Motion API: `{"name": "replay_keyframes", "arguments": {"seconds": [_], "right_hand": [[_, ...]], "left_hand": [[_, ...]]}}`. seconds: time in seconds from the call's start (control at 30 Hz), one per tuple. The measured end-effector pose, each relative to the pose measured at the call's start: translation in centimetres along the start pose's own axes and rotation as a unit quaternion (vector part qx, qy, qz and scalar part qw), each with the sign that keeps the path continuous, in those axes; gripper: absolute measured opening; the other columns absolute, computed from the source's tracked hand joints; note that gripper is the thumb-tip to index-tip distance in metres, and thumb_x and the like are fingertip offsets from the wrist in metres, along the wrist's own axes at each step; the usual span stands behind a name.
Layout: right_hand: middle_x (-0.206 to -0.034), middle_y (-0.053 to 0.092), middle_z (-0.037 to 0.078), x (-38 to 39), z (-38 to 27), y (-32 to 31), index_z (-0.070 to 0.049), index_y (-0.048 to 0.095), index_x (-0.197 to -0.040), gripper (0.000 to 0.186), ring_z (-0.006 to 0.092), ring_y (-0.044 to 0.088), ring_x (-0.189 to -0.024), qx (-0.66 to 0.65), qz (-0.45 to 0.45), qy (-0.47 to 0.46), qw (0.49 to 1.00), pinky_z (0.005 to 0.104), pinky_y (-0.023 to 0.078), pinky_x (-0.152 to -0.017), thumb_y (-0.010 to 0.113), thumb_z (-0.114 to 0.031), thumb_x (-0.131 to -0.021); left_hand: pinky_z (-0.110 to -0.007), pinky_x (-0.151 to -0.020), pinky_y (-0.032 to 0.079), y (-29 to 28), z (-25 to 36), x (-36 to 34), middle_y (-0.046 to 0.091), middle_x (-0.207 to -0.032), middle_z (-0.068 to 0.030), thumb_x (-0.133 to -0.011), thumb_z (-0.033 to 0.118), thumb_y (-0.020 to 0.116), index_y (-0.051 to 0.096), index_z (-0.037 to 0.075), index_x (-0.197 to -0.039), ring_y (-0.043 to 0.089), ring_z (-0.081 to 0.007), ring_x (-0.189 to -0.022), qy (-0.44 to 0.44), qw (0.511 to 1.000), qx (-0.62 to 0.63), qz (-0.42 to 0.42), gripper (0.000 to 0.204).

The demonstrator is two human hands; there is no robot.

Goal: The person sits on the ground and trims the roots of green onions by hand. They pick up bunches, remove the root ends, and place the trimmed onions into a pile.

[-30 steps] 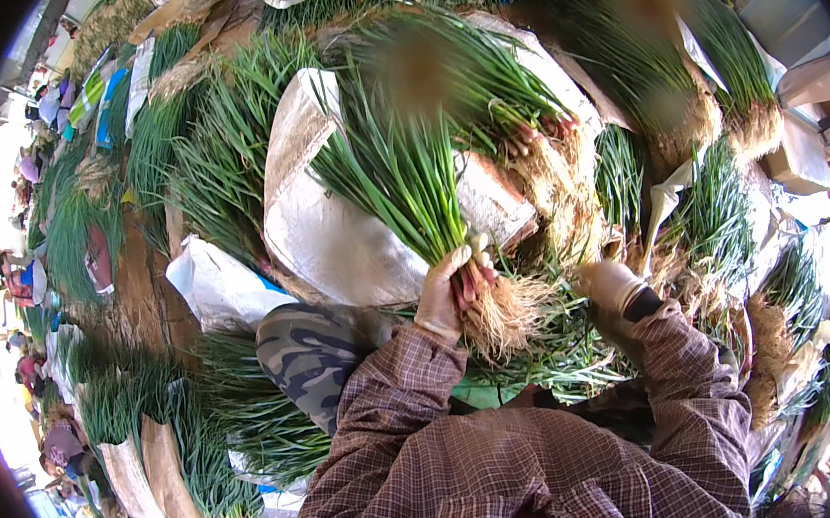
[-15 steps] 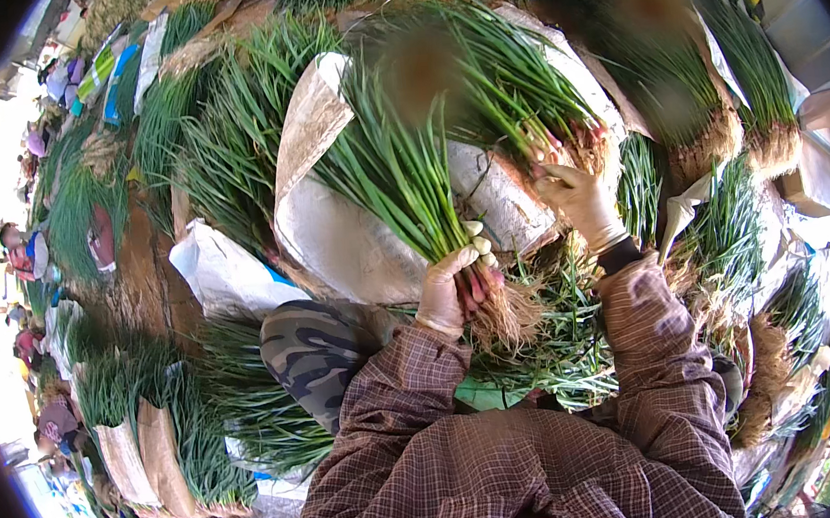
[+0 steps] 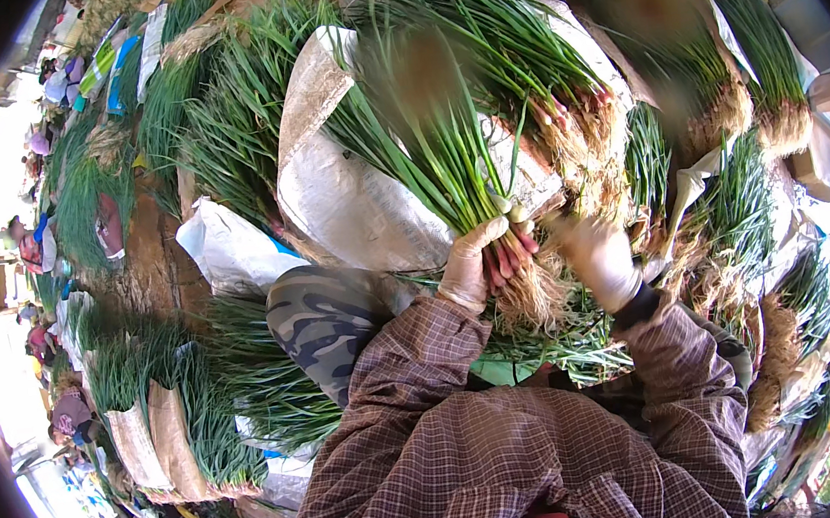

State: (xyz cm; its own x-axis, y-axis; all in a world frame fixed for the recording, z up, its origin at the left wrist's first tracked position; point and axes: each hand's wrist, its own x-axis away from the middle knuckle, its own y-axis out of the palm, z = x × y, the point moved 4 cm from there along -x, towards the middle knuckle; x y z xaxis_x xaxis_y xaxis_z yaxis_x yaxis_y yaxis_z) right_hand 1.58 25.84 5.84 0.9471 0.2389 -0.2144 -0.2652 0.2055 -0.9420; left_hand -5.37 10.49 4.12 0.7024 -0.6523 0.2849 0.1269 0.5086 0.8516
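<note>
My gloved left hand [image 3: 473,261] is closed around a bunch of spring onions [image 3: 460,175], just above its reddish bulbs. Long green leaves fan away from me, and pale, tangled roots hang out to the right of my fist. Beside those roots is my gloved right hand [image 3: 599,259], its fingers smeared by motion, so I cannot make out whether they hold anything. Farther off, a pile of spring onions [image 3: 558,85] lies with its bulbs and roots toward me. The white-and-brown sack sheet [image 3: 355,210] spreads under the leaves of the held bunch.
Wrapped bundles of spring onions [image 3: 777,74] stand at the far right. More loose greens [image 3: 243,136] lie to the left, near a folded white sheet [image 3: 234,246]. My camouflage-clad knee [image 3: 325,313] is left of my left forearm. Several people are along the left rim.
My right hand has come away from the far pile, moving toward me to beside the held bunch's roots. The left hand keeps its grip, a little farther right in view.
</note>
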Motion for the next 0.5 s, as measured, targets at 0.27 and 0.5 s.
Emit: {"name": "replay_keyframes", "arguments": {"seconds": [0.27,0.5], "right_hand": [[-0.099,0.069,0.013,-5.7,0.0,3.1,0.005,0.057,-0.122,0.041,0.0145,0.067,-0.08,-0.829,-0.103,0.285,0.47,0.0254,0.055,-0.073,0.064,-0.022,-0.093],[-0.093,0.068,0.008,-3.3,-0.3,1.4,-0.003,0.065,-0.101,0.019,0.0149,0.065,-0.085,-0.788,0.033,0.335,0.515,0.0278,0.052,-0.08,0.057,-0.019,-0.097]], "left_hand": [[-0.038,-0.075,0.054,-2.2,-2.9,-0.2,0.062,-0.09,-0.0076,-0.088,0.022,0.061,0.057,0.004,-0.102,0.064,-0.0243,-0.083,-0.062,0.998,0.025,-0.016,0.024],[-0.029,-0.06,0.054,-1.6,-1.2,-0.1,0.068,-0.086,-0.0109,-0.09,0.021,0.058,0.064,0.002,-0.095,0.065,-0.0174,-0.066,-0.038,0.993,-0.084,0.073,0.021]]}}
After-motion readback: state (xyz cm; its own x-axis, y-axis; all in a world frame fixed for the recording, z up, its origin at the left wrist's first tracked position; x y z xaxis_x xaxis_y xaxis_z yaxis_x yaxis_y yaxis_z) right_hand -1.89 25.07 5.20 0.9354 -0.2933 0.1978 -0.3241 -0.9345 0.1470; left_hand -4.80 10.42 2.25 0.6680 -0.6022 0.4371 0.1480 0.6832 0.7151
